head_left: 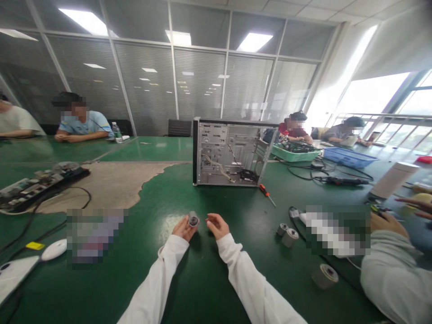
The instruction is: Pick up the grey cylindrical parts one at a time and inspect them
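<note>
My left hand [184, 228] holds a small clear round container [193, 219] with a dark centre, just above the green table [199, 279]. To its right, my right hand [217, 226] is apart from the container, its fingers curved and spread with nothing between them. Beyond both hands stands an open computer case [229, 153] with loose wires inside. An orange screwdriver [265, 191] lies by the case's lower right corner. Two similar small containers [289, 237] stand together to the right, and a larger one [326, 275] sits nearer.
Green basket [297, 155] and blue basket [351, 156] stand at the back right, near cables. A person's sleeve [394, 274] and hand are at the right edge. A power strip [43, 186], white mouse [54, 249] and cables lie left. Other people sit across the table.
</note>
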`<act>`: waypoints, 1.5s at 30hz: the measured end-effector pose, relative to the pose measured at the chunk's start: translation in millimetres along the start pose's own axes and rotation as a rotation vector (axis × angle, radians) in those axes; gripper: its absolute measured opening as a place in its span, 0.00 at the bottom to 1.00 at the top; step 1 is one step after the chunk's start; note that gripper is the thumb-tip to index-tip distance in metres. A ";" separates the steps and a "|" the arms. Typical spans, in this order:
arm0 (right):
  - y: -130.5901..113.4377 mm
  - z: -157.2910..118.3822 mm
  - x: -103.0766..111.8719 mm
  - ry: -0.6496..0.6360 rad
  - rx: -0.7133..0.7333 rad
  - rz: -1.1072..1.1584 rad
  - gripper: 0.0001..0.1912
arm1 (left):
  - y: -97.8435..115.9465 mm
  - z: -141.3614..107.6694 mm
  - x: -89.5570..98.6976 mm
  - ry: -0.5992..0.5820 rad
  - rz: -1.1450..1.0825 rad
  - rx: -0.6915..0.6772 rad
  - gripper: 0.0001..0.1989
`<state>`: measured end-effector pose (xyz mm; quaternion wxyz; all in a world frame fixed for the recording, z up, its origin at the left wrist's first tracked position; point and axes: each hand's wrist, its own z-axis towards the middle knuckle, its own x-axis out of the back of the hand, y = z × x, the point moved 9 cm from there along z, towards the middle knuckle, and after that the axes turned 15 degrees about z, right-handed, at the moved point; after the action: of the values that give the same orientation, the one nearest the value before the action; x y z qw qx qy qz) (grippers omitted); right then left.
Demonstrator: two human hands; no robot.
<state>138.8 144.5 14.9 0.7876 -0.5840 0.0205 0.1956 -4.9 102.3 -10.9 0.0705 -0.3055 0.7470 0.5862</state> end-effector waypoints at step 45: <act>14.8 -2.2 -15.1 -0.023 -0.154 0.291 0.21 | 15.2 -2.9 -0.5 0.088 0.374 -0.303 0.28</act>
<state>120.3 141.8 4.6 0.7040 -0.6311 0.0808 0.3155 -12.0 101.8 2.9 -0.1183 -0.1943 0.6966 0.6805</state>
